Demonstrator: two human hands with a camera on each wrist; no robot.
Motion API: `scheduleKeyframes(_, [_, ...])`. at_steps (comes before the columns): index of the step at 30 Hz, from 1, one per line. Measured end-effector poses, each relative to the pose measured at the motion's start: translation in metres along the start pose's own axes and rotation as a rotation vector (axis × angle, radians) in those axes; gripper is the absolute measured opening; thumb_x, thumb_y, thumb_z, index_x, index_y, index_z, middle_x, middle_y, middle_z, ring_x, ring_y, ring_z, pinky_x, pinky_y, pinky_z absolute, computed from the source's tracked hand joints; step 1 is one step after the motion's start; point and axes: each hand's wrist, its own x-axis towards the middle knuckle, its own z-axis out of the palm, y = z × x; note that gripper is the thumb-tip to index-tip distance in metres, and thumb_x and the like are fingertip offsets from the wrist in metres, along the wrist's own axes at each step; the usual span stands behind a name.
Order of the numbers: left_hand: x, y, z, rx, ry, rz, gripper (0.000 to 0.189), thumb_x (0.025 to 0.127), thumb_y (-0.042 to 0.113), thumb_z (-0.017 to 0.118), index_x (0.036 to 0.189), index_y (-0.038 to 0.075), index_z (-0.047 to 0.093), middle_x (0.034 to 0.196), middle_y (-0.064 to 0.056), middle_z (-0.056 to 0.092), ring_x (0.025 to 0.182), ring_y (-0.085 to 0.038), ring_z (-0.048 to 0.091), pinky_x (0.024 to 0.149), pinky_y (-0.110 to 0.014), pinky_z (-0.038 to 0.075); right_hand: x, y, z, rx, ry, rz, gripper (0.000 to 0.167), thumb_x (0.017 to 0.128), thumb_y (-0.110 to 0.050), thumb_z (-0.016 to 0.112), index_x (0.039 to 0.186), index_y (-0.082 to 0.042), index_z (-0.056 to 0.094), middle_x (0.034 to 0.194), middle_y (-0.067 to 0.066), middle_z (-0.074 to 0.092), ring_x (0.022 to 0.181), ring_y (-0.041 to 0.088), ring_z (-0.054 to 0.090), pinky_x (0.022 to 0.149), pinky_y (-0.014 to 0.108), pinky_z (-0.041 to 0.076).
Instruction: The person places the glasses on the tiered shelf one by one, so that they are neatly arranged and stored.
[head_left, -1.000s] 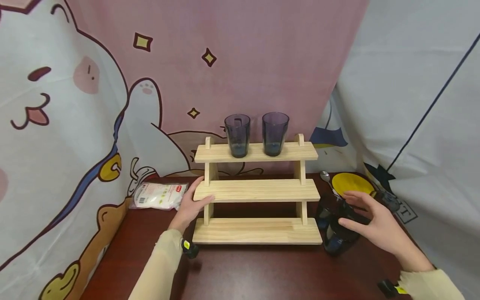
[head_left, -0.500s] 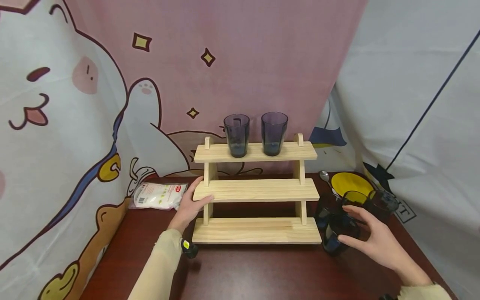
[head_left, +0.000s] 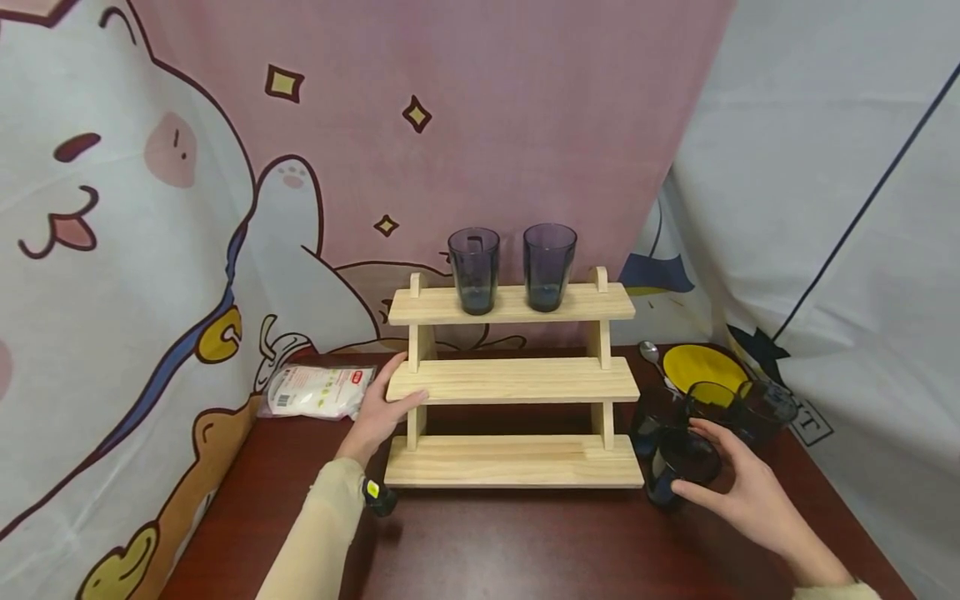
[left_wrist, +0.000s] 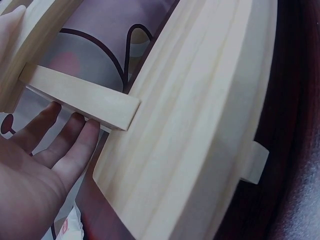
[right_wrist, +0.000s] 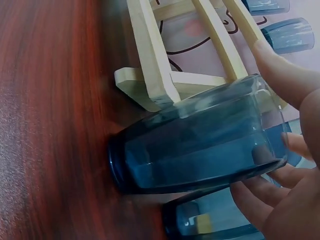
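Observation:
A three-tier wooden display rack [head_left: 513, 381] stands on the table. My left hand [head_left: 381, 417] holds the left end of its middle shelf, thumb on top; in the left wrist view fingertips [left_wrist: 90, 130] touch an upright. Two dark tinted glasses, the left glass [head_left: 475, 271] and the right glass [head_left: 550, 267], stand on the top shelf. Right of the rack, my right hand [head_left: 750, 492] spreads thumb and fingers around the rim of an upright blue-tinted glass [right_wrist: 200, 140]. In the right wrist view a gap shows between thumb and glass.
Several more dark glasses [head_left: 767, 408] stand close behind and beside that glass. A yellow plate [head_left: 703, 367] and a metal spoon [head_left: 649, 353] lie at the back right. A white plastic-wrapped package [head_left: 318, 392] lies left of the rack. Printed cloth [head_left: 585, 125] hangs behind.
My right hand has come down and slightly nearer, from above the glasses to around the front glass's rim. My left hand stays on the rack.

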Motion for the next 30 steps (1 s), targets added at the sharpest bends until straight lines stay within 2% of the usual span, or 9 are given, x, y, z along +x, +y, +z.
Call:
scheduleKeyframes(2, [0.0, 0.001, 0.0, 0.003, 0.002, -0.001, 0.084, 0.091, 0.024, 0.086, 0.161, 0.037, 0.04, 0.158, -0.005, 0.047, 0.124, -0.027, 0.059, 0.099, -0.037, 0.053, 0.001, 0.001, 0.002, 0.005, -0.019, 0.022, 0.108, 0.078, -0.041, 0.095, 0.157, 0.001, 0.036, 0.145, 0.031, 0.053, 0.124, 0.049, 0.057, 0.083, 0.049, 0.057])
scheduleKeyframes(3, [0.0, 0.001, 0.0, 0.004, 0.004, 0.0, 0.084, 0.091, 0.024, 0.086, 0.161, 0.037, 0.04, 0.158, -0.005, 0.048, 0.124, -0.027, 0.059, 0.1, -0.037, 0.052, 0.001, 0.001, 0.003, 0.013, -0.023, 0.032, 0.108, 0.078, -0.041, 0.095, 0.158, 0.002, 0.035, 0.146, 0.031, 0.053, 0.122, 0.048, 0.058, 0.082, 0.048, 0.058])
scheduleKeyframes(5, [0.0, 0.002, 0.0, 0.012, 0.007, 0.001, 0.083, 0.092, 0.025, 0.086, 0.16, 0.039, 0.04, 0.158, -0.004, 0.048, 0.125, -0.026, 0.058, 0.102, -0.037, 0.05, 0.001, 0.002, 0.005, 0.03, -0.038, 0.051, 0.109, 0.08, -0.042, 0.094, 0.158, 0.002, 0.032, 0.146, 0.032, 0.052, 0.114, 0.044, 0.061, 0.075, 0.039, 0.059])
scheduleKeyframes(9, [0.0, 0.002, 0.001, 0.02, 0.01, 0.0, 0.083, 0.092, 0.025, 0.085, 0.161, 0.038, 0.04, 0.158, -0.005, 0.048, 0.128, -0.026, 0.057, 0.106, -0.038, 0.048, 0.0, 0.005, 0.009, 0.061, -0.056, 0.08, 0.107, 0.082, -0.042, 0.092, 0.159, 0.002, 0.03, 0.145, 0.031, 0.053, 0.102, 0.029, 0.063, 0.067, 0.026, 0.054])
scheduleKeyframes(13, [-0.001, 0.002, 0.001, 0.02, 0.007, -0.001, 0.085, 0.092, 0.024, 0.085, 0.163, 0.033, 0.038, 0.159, -0.005, 0.047, 0.127, -0.027, 0.057, 0.105, -0.04, 0.048, -0.001, 0.008, 0.012, 0.09, -0.043, 0.073, 0.106, 0.083, -0.039, 0.092, 0.159, 0.0, 0.03, 0.143, 0.03, 0.055, 0.1, 0.019, 0.063, 0.067, 0.026, 0.055])
scheduleKeyframes(20, [0.0, -0.001, -0.001, 0.016, 0.007, -0.002, 0.088, 0.091, 0.025, 0.086, 0.164, 0.03, 0.037, 0.158, -0.004, 0.048, 0.128, -0.027, 0.057, 0.106, -0.041, 0.048, -0.002, 0.011, 0.019, 0.135, 0.001, 0.05, 0.105, 0.082, -0.032, 0.093, 0.16, -0.004, 0.028, 0.139, 0.026, 0.057, 0.098, -0.01, 0.052, 0.065, 0.026, 0.054])
scheduleKeyframes(25, [0.0, -0.001, -0.001, 0.018, 0.012, -0.005, 0.087, 0.091, 0.026, 0.086, 0.163, 0.033, 0.038, 0.161, -0.003, 0.045, 0.133, -0.027, 0.053, 0.11, -0.045, 0.044, -0.003, 0.012, 0.023, 0.148, 0.023, 0.056, 0.103, 0.083, -0.033, 0.093, 0.159, -0.004, 0.029, 0.138, 0.025, 0.057, 0.097, -0.014, 0.05, 0.063, 0.027, 0.054])
scheduleKeyframes(30, [0.0, -0.001, 0.0, 0.011, 0.014, -0.015, 0.086, 0.091, 0.026, 0.087, 0.161, 0.038, 0.039, 0.159, -0.003, 0.046, 0.127, -0.026, 0.057, 0.106, -0.041, 0.048, -0.003, 0.012, 0.026, 0.171, 0.057, 0.057, 0.096, 0.084, -0.03, 0.092, 0.155, -0.003, 0.034, 0.137, 0.025, 0.057, 0.099, -0.016, 0.047, 0.064, 0.025, 0.055])
